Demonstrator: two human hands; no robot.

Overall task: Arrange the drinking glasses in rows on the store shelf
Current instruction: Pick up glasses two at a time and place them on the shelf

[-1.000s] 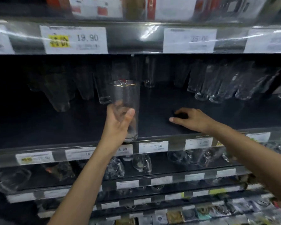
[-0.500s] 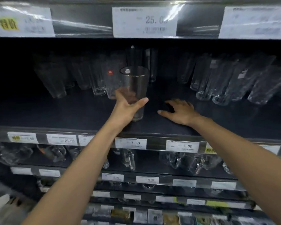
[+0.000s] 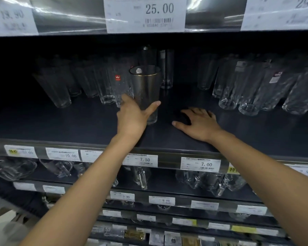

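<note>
My left hand (image 3: 133,118) grips the lower part of a tall clear glass with a thin gold rim (image 3: 146,87), held upright at the middle of the dark shelf (image 3: 78,125). Whether its base touches the shelf I cannot tell. My right hand (image 3: 199,123) lies flat on the shelf just to the right of it, fingers spread, holding nothing. A row of clear glasses (image 3: 89,84) stands behind and to the left, one with a red sticker (image 3: 117,78). Another group of glasses (image 3: 247,87) stands at the right. Two narrow tall glasses (image 3: 165,68) stand at the back.
The shelf above carries price tags on its front edge (image 3: 146,15), low over the glasses. The lower shelves hold glass mugs (image 3: 208,181) and jugs (image 3: 14,167). Price labels (image 3: 200,164) line the front edge of the working shelf. Bare shelf surface lies between the two groups of glasses.
My left hand has carried the gold-rimmed glass further back into the shelf. The right hand has stayed flat on the shelf. The camera has come closer and shifted right.
</note>
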